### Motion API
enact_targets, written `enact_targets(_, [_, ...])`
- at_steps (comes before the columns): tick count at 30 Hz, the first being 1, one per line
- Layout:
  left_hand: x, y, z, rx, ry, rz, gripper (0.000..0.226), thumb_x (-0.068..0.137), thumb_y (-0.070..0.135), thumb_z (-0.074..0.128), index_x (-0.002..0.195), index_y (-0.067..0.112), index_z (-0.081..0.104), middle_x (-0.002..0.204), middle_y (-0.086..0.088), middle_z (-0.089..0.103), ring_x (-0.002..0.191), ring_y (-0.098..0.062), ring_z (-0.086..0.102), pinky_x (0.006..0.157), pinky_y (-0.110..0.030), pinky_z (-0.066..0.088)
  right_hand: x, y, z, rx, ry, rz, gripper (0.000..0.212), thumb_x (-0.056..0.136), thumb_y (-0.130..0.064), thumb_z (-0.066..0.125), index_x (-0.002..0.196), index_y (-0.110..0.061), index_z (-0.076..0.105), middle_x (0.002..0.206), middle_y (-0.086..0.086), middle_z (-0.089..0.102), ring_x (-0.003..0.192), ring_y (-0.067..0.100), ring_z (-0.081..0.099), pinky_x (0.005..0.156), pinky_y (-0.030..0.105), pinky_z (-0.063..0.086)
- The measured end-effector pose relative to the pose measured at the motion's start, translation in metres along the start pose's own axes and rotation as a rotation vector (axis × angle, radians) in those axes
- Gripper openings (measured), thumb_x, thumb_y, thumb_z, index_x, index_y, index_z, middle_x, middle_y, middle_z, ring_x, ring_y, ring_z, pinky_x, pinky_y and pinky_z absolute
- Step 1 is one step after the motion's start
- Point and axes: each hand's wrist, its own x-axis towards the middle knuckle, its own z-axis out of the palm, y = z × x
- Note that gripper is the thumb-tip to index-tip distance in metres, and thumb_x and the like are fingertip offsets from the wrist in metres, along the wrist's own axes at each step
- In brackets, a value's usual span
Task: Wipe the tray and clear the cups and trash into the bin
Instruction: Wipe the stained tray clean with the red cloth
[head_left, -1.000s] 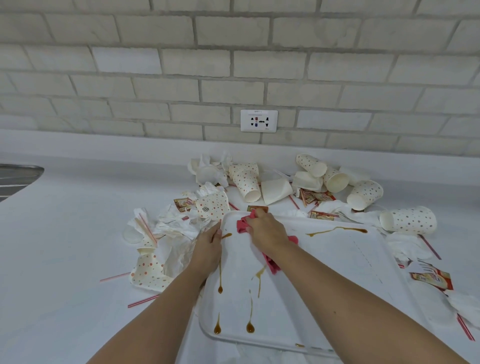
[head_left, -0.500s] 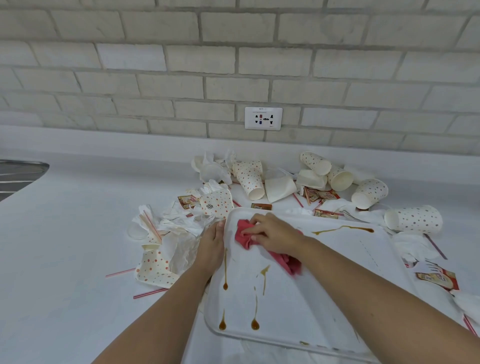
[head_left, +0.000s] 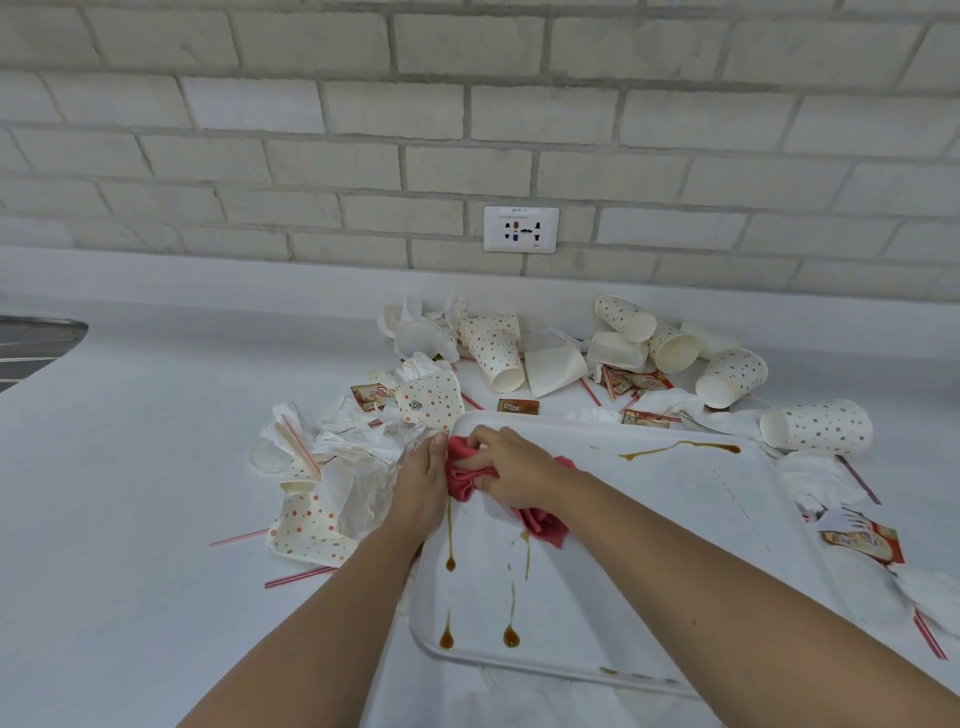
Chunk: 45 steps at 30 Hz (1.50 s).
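Tray (head_left: 675, 571) of white plastic with a shallow rim and rounded corners lies flat on the white counter (head_left: 130, 467) in front of us. It is soiled with brown liquid: a long streak (head_left: 680, 447) near its far edge and several drips (head_left: 449, 564) running toward its near edge, each ending in a dark bead. Our right hand (head_left: 511, 467) has its fingers curled round a bunched red cloth (head_left: 462, 480), pressing it onto the tray's far left corner. Our left hand (head_left: 421, 483) grips the tray's left rim just beside the cloth, thumb on top. Dotted paper cups (head_left: 815, 426) lie tipped over behind and to either side of the tray, mixed with crumpled napkins (head_left: 358, 447), red-striped straws (head_left: 298, 577) and small sachets (head_left: 865, 543).
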Motion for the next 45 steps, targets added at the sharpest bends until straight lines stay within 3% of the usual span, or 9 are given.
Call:
enact_targets(3, [-0.002,0.001,0.0,-0.009,0.007,-0.029,0.041,0.102,0.026,0.027,0.089,0.004,0.06,0.084,-0.006,0.06,0.079,-0.015,0.054,0.071,-0.021,0.039,-0.024,0.0,0.006,0.08,-0.049,-0.073,0.037,0.089,-0.014,0.055,0.126,-0.02,0.058,0.118,-0.014,0.054,0.104,0.01,0.039,0.101,0.031,0.038])
enact_targets(6, [-0.004,0.007,-0.001,0.027,-0.016,-0.039,0.039,0.102,0.024,0.028,0.107,0.004,0.061,0.099,-0.004,0.061,0.093,-0.015,0.054,0.079,-0.022,0.037,-0.04,0.009,-0.003,0.129,-0.11,-0.108,0.036,0.086,-0.004,0.059,0.119,-0.015,0.066,0.119,-0.007,0.052,0.101,0.007,0.041,0.089,0.006,0.03])
enact_targets(8, [-0.005,0.01,-0.002,0.04,-0.039,-0.063,0.035,0.101,0.019,0.029,0.111,0.004,0.06,0.103,-0.003,0.059,0.097,-0.017,0.052,0.082,-0.025,0.035,-0.043,0.017,-0.012,0.16,-0.064,-0.065,0.035,0.085,-0.001,0.06,0.116,-0.014,0.068,0.119,-0.002,0.051,0.1,0.006,0.043,0.082,0.001,0.029])
enact_targets(13, [-0.001,0.004,-0.002,0.044,-0.034,-0.094,0.033,0.099,0.011,0.031,0.115,0.005,0.06,0.115,-0.008,0.061,0.108,-0.023,0.054,0.095,-0.035,0.042,-0.034,0.005,-0.001,-0.015,0.072,-0.015,0.033,0.093,-0.022,0.054,0.125,-0.026,0.061,0.133,-0.005,0.046,0.114,0.02,0.038,0.102,0.025,0.032])
enact_targets(17, [-0.002,0.006,-0.003,0.019,-0.007,-0.115,0.031,0.097,0.008,0.033,0.11,0.005,0.061,0.11,-0.01,0.064,0.104,-0.025,0.058,0.096,-0.042,0.045,-0.039,-0.021,0.012,-0.044,0.106,-0.069,0.032,0.091,-0.043,0.053,0.117,-0.031,0.067,0.128,-0.009,0.049,0.099,0.014,0.035,0.092,0.03,0.035])
enact_targets(27, [-0.007,0.016,-0.004,0.03,-0.03,-0.19,0.037,0.099,0.01,0.036,0.132,0.007,0.05,0.135,-0.008,0.052,0.126,-0.024,0.046,0.105,-0.032,0.033,-0.081,0.013,0.001,0.028,0.026,-0.178,0.026,0.088,-0.026,0.064,0.113,-0.02,0.07,0.119,-0.005,0.055,0.094,0.01,0.035,0.079,0.009,0.029])
enact_targets(34, [-0.008,0.017,-0.002,0.024,-0.032,-0.177,0.036,0.099,0.012,0.038,0.132,0.006,0.05,0.133,-0.009,0.054,0.125,-0.025,0.048,0.1,-0.027,0.033,-0.062,0.004,0.013,-0.01,0.184,-0.05,0.03,0.092,-0.027,0.057,0.12,-0.021,0.066,0.117,-0.001,0.056,0.094,0.012,0.034,0.089,0.024,0.034])
enact_targets(40, [-0.01,0.019,-0.002,0.056,-0.006,-0.173,0.037,0.098,0.013,0.04,0.134,0.004,0.048,0.137,-0.012,0.051,0.129,-0.026,0.045,0.107,-0.032,0.033,-0.073,-0.03,0.025,-0.056,0.097,-0.156,0.034,0.087,-0.041,0.061,0.119,-0.03,0.065,0.12,-0.008,0.051,0.099,0.013,0.036,0.087,0.033,0.032])
enact_targets(45, [-0.01,0.021,-0.002,0.067,-0.015,-0.184,0.038,0.099,0.013,0.038,0.135,0.005,0.046,0.14,-0.01,0.048,0.131,-0.024,0.041,0.107,-0.029,0.03,-0.099,-0.012,0.016,0.021,-0.035,-0.204,0.029,0.078,-0.028,0.065,0.105,-0.028,0.073,0.115,-0.011,0.056,0.098,0.009,0.039,0.092,0.033,0.03])
